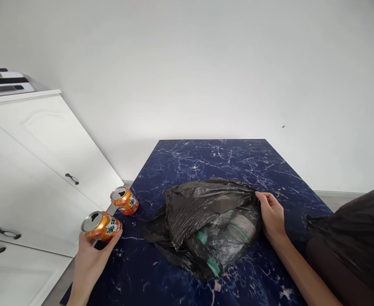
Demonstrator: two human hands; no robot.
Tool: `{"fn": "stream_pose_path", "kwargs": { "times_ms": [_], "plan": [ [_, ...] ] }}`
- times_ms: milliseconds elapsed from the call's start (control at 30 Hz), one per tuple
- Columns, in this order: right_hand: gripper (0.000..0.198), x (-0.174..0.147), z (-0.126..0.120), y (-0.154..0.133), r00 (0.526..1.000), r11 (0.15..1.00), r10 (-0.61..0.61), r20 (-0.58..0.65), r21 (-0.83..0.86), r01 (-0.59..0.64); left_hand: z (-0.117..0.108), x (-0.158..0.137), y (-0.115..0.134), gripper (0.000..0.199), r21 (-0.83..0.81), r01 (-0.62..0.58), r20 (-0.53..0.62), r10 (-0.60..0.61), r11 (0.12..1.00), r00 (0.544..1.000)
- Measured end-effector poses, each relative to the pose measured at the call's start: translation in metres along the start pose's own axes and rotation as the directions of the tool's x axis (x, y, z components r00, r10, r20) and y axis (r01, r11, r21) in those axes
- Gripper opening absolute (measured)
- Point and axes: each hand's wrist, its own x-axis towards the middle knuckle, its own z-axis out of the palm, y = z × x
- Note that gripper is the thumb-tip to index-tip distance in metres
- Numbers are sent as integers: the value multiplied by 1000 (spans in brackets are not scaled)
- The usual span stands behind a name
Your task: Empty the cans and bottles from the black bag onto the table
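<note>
My left hand (93,257) is closed around an opened orange soda can (102,226) near the left edge of the table. Just beyond it stands a second opened orange can (125,201), upright and untouched. A thin black plastic bag (193,208) lies in the middle of the table, its mouth gaping toward me. Inside it are clear plastic bottles (240,227) with green caps, partly hidden by the film. My right hand (271,212) pinches the bag's rim at its right side.
The table (228,159) has a dark blue marbled top and stands against a white wall. White cabinets (46,170) with dark handles rise on the left. Another black plastic bag (359,238) bulges at the right, past the table's edge.
</note>
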Motion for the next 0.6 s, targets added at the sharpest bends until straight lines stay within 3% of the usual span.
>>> {"fn": "stream_pose_path", "kwargs": {
  "times_ms": [133,233,333,400,433,467,533,600],
  "plan": [
    [40,0,0,-1,1000,1000,-8,6,-11,8,9,6,0,95,78,29,44,-32,997,998],
    [40,-1,0,-2,1000,999,-19,5,-25,20,18,-2,6,110,-17,-27,52,28,999,998],
    [40,-1,0,-2,1000,999,-29,7,-37,29,21,-24,13,120,-92,-205,-145,191,974,971],
    [40,-2,1,-3,1000,999,-30,8,-40,31,18,-41,17,103,-40,-347,-313,318,937,895],
    [40,-2,1,-3,999,999,-30,10,-42,31,16,-49,18,86,-28,-401,-324,371,916,870],
    [41,-2,1,-3,999,999,-31,13,-42,32,15,-55,20,67,-43,-446,-267,420,894,867],
    [43,-2,1,-4,999,998,-34,20,-44,35,15,-63,26,34,-108,-522,-12,523,846,852],
    [44,-2,1,-4,999,998,-38,22,-44,39,22,-66,34,23,-141,-610,274,623,779,732]
  ]
}}
